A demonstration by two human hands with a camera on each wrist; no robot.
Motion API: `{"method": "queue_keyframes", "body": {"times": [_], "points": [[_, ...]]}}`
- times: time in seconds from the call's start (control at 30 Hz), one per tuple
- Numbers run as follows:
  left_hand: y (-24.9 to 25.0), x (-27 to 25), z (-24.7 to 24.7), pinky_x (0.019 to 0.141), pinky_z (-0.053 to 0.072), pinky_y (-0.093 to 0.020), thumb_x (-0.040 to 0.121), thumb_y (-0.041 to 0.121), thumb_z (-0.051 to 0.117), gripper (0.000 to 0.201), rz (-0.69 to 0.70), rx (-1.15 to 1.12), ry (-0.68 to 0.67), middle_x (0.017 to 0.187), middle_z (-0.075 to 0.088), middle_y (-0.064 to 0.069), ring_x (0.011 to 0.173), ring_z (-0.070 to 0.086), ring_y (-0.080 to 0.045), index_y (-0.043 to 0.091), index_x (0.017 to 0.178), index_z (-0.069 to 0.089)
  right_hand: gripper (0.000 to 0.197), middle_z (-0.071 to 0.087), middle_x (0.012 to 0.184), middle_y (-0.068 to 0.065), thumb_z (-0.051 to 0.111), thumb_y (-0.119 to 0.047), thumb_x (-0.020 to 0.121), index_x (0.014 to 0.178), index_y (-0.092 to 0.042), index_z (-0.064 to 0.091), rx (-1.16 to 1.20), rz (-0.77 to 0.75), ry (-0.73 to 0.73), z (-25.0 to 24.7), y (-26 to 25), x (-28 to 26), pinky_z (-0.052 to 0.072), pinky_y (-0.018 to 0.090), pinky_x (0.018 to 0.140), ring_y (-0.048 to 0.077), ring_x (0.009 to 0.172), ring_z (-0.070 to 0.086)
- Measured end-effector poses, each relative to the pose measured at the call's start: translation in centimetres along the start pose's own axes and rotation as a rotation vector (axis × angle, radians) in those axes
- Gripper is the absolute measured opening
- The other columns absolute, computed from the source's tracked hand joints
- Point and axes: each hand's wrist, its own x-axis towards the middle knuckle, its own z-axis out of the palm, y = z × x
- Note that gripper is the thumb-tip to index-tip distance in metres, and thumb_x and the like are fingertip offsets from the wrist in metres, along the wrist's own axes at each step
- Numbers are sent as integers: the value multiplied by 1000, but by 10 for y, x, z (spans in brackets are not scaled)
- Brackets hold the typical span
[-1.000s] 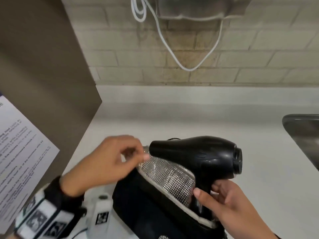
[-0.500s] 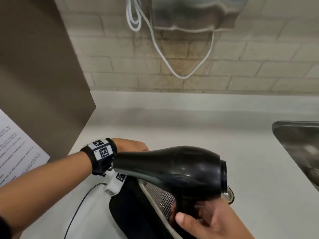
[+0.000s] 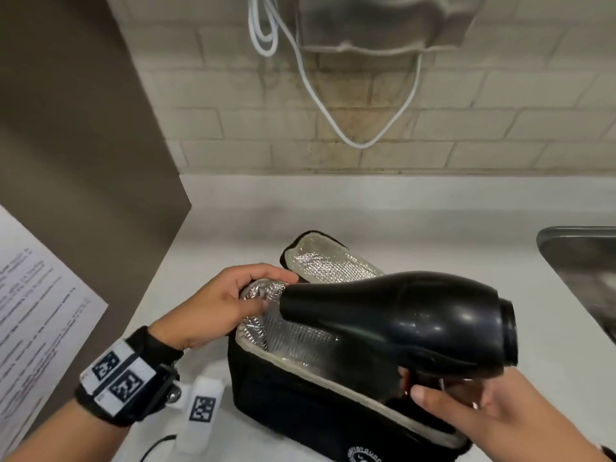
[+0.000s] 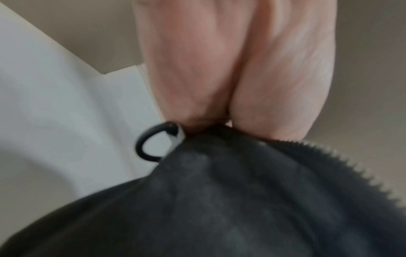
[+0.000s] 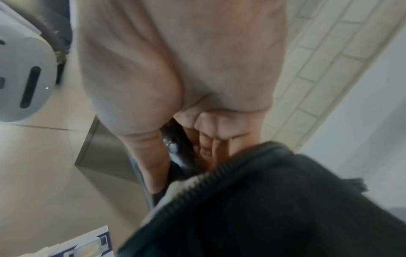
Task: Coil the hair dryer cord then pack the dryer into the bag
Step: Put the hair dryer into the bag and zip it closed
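A black hair dryer (image 3: 400, 318) hangs over the open black bag (image 3: 300, 405), nozzle pointing left, rear end to the right. My right hand (image 3: 473, 405) grips its handle, which reaches down into the silver-lined opening (image 3: 300, 335); the handle (image 5: 175, 147) shows between my fingers in the right wrist view. My left hand (image 3: 226, 305) pinches the bag's left rim and holds it open. In the left wrist view the fingers (image 4: 219, 69) clamp the black fabric (image 4: 219, 200) beside a small black ring (image 4: 151, 142). The dryer's cord is hidden.
The bag stands on a white counter (image 3: 366, 221) against a brick wall. A steel sink (image 3: 580, 271) lies at the right edge. A brown partition (image 3: 83, 145) with a printed sheet (image 3: 33, 311) stands left. A white cable (image 3: 333, 95) hangs from a wall unit above.
My left hand went from above the bag to its left rim and pulled it open. The dryer swung over the opening and its handle sank inside. The bag's lid now stands open behind.
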Motion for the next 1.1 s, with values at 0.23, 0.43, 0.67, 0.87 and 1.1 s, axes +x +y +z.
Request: {"method": "queue_keyframes", "body": {"times": [0.23,0.43,0.67,0.87,1.1], "points": [[-4,-34,16,105,34,-7,84,-30,46,67,160,-43,156,132,61,13,132,48,-1,20,123,65,51,62,119,-32,73,-26,83,119,-56,53,-536,-260,-121,2,-20,23,47,16,93,-9,113,57],[-13,-49,15,114,30,-17,70,-36,38,88,148,-58,151,144,49,8,142,37,-8,23,132,60,30,61,106,-25,61,-36,87,115,-43,51,-873,-255,-159,21,-3,52,51,30,87,-2,104,57],[-12,-64,8,99,32,1,68,-39,37,102,40,-28,269,148,42,24,140,27,12,37,134,56,23,61,100,-21,56,-36,90,111,-41,48,-962,-235,-120,35,-11,63,51,31,76,10,96,60],[-20,-68,11,106,26,-1,63,-35,43,101,56,7,286,148,42,25,142,26,10,33,136,54,24,62,102,-15,54,-32,92,113,-37,42,-979,-216,-139,51,-13,69,52,34,75,14,94,61],[-26,-74,12,111,23,-6,58,-19,46,89,122,-30,332,150,42,15,144,27,2,24,135,54,26,66,102,-8,54,-24,91,112,-32,41,-1009,-212,-190,55,-21,77,53,37,73,19,91,64]]}}
